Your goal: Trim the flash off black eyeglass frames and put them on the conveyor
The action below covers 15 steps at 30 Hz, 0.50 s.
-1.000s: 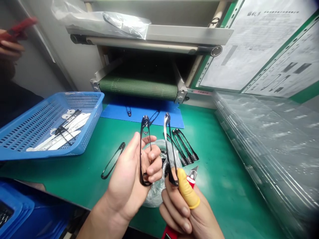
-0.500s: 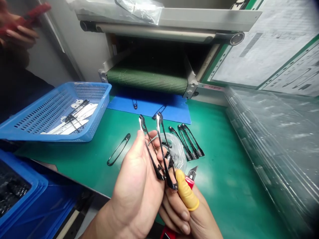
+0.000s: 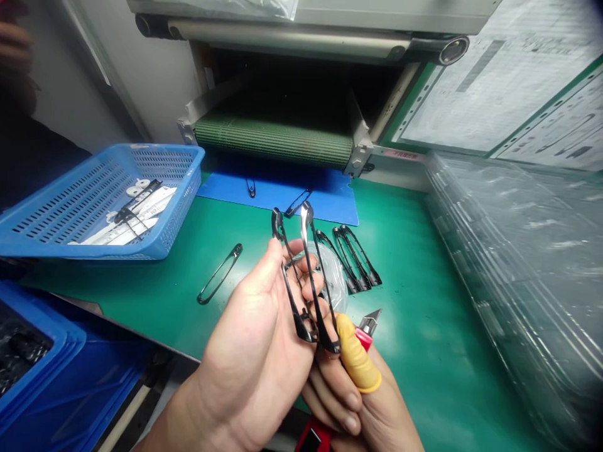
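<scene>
**Hand state.** L hand [image 3: 249, 351] is palm-up, fingers curled, gripping a glossy black loop-shaped part [image 3: 293, 295], upright. R hand [image 3: 367, 408] is closed, pinching a 2nd black loop part [image 3: 321, 295] by its lower end between thumb and index finger. The R thumb wears a yellow finger cot [image 3: 358, 363]. R hand also grips a utility knife w/ red handle [image 3: 311, 437]; its blade [image 3: 371, 319] projects past the thumb. Both parts are held up above the table, crossed and touching at lower ends.

**Nearby items.** A clear plastic bag [image 3: 332, 279] holding black pieces lies directly behind the hands. A row of similar black parts [image 3: 351, 260] lies just right of the bag. A single black loop part [image 3: 219, 274] lies left of the L hand on the green table [image 3: 424, 370]. A blue mat [image 3: 277, 196] carries 2 small black parts [image 3: 251, 187].

**Surroundings.** Blue perforated basket [image 3: 101, 235] at table L edge: white strips and black parts inside. Green conveyor belt [image 3: 273, 141] beyond the mat. Stacked clear trays [image 3: 509, 282] at R. Blue crate [image 3: 32, 370] at lower L, w/ black contents. Printed instruction sheets [image 3: 499, 81] posted upper R. A co-worker's hand [image 3: 14, 44] shows at upper L, blurred.
</scene>
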Available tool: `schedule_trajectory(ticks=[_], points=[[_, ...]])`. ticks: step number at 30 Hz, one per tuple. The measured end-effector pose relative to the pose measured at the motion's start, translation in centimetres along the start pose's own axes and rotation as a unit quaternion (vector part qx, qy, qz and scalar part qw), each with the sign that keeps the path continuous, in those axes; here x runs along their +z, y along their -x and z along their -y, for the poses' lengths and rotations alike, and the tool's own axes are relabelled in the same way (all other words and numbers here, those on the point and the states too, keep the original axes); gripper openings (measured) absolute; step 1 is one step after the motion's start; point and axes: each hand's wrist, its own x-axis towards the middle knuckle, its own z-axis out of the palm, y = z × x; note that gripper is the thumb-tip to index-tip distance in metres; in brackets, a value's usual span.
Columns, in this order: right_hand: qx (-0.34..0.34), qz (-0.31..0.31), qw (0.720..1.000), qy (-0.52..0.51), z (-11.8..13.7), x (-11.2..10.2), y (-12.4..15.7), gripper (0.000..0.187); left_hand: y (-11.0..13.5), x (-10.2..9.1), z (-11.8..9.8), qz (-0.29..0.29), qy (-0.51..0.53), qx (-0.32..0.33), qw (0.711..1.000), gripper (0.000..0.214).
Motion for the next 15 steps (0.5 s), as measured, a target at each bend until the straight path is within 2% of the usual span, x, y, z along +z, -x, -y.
schedule_trajectory(ticks=[9, 15], points=[[-0.002, 0.0, 1.0, -0.008, -0.16, -0.29, 0.03, 0.026, -0.11, -0.33, 0.17, 0.003, 0.001, 0.001, 1.0, 0.028], [-0.016, 0.001, 1.0, 0.006, -0.33, -0.52, -0.05, 0.027, -0.34, -0.38, 0.17, 0.03, -0.008, 0.001, 1.0, 0.029]])
